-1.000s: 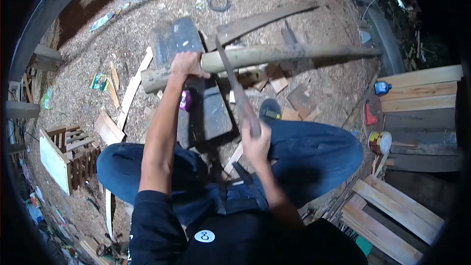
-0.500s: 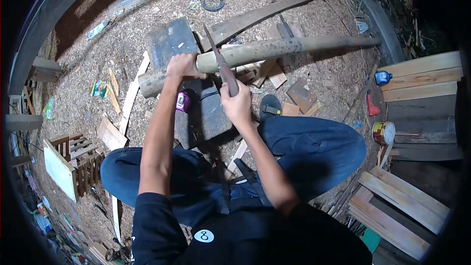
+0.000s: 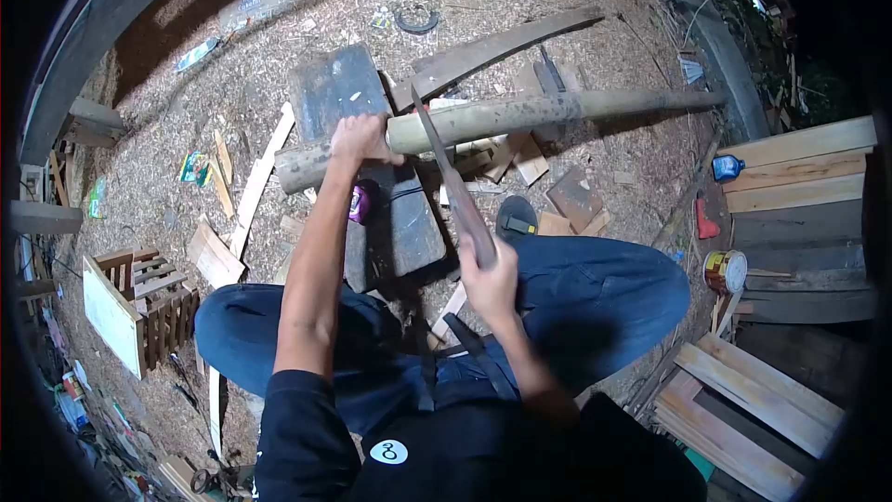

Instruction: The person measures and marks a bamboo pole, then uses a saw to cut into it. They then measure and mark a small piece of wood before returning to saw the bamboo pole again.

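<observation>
My left hand (image 3: 360,138) is closed around a thick bamboo pole (image 3: 506,119) near its left end, pressing it against a dark wooden block (image 3: 404,232). My right hand (image 3: 492,281) is wrapped around the brown handle of a handsaw (image 3: 472,220). The narrow blade lies across the pole just right of my left hand, its tip pointing away from me. Whether the teeth have cut into the bamboo is hard to make out. Beside the block, below my left hand, is a purple tape measure (image 3: 358,204), partly in shadow.
Wood shavings cover the ground. A long curved plank (image 3: 506,51) lies beyond the pole. Near my right knee are a dark sandal (image 3: 517,216) and wood offcuts (image 3: 576,195). A slatted wooden piece (image 3: 139,311) is at left; boards (image 3: 757,400) and a tin can (image 3: 725,270) are at right.
My right hand has drawn the handsaw back toward my body, so more blade shows on the near side of the pole. My left hand keeps its hold; the whole view has shifted slightly.
</observation>
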A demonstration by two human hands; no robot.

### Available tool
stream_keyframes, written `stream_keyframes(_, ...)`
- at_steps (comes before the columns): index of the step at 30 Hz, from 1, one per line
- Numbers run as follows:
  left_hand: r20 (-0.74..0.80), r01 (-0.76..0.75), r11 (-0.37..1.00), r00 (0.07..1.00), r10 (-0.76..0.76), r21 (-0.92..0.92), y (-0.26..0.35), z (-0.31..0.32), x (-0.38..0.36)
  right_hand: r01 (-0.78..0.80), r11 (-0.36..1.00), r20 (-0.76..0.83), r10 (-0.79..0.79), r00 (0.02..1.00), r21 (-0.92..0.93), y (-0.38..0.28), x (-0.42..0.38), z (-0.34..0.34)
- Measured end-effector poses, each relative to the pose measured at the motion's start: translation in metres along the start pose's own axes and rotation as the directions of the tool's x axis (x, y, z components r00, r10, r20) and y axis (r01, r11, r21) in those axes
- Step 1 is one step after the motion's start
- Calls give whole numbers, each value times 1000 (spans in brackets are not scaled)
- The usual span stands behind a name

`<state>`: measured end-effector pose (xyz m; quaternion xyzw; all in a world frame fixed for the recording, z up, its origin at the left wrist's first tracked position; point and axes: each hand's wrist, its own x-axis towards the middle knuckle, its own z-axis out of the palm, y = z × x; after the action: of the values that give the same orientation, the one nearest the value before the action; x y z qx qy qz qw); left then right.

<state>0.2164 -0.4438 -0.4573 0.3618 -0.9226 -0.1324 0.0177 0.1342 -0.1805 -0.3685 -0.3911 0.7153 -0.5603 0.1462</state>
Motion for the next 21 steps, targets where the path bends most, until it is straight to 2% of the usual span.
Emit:
stream_keyframes(1,2,9,1000,1000,-9,-9,1,3,0,61,996,-39,-58,998,71,-1,-5,-5)
stream_keyframes(2,-5,26,999,1000,-26,-27,2,7,-2,100,994,-51,-97,994,54,3,0,-3)
stream_keyframes(3,-10,31,999,999,-32,-40,6,7,-6,-244,963,109,257,960,-115,-2,10,-2)
stream_keyframes(4,-39,23,998,999,-25,-53,9,7,-10,-102,981,31,109,994,-165,13,33,22)
stream_keyframes(5,-38,18,999,999,-20,-49,11,4,-9,-88,995,54,91,994,-55,20,57,39)
stream_keyframes(7,36,10,999,999,-9,-37,8,-3,-7,-73,994,76,79,994,-77,19,64,48)
stream_keyframes(9,20,5,999,1000,-4,-48,3,1,-7,-77,992,32,81,996,-99,-2,22,13)
stream_keyframes(10,3,-2,998,1000,3,-61,1,3,-3,-71,996,78,75,994,-45,0,-1,-7)
stream_keyframes(11,0,1,998,1000,-1,-69,3,5,-1,109,992,-3,-109,994,64,15,-8,-10)
stream_keyframes(13,-31,48,998,998,-49,-39,11,10,-10,-136,989,54,139,989,-57,-3,3,-4)
stream_keyframes(14,-3,101,994,995,-101,-41,21,3,-16,-168,970,43,178,983,-177,10,24,15)
stream_keyframes(15,5,93,995,996,-93,-37,24,0,-18,-126,992,58,127,990,-14,14,51,34)
stream_keyframes(17,53,51,997,998,-47,-64,20,-11,-13,-85,989,56,92,994,-120,24,68,51)
stream_keyframes(19,14,40,997,999,-39,-65,17,6,-18,-77,991,52,84,995,-109,9,39,26)
stream_keyframes(20,-51,25,998,998,-27,-54,11,6,-10,-55,998,75,58,996,-40,-5,15,5)
stream_keyframes(21,-9,16,998,1000,-17,-62,11,2,-9,-22,999,54,19,998,46,-8,-2,-7)
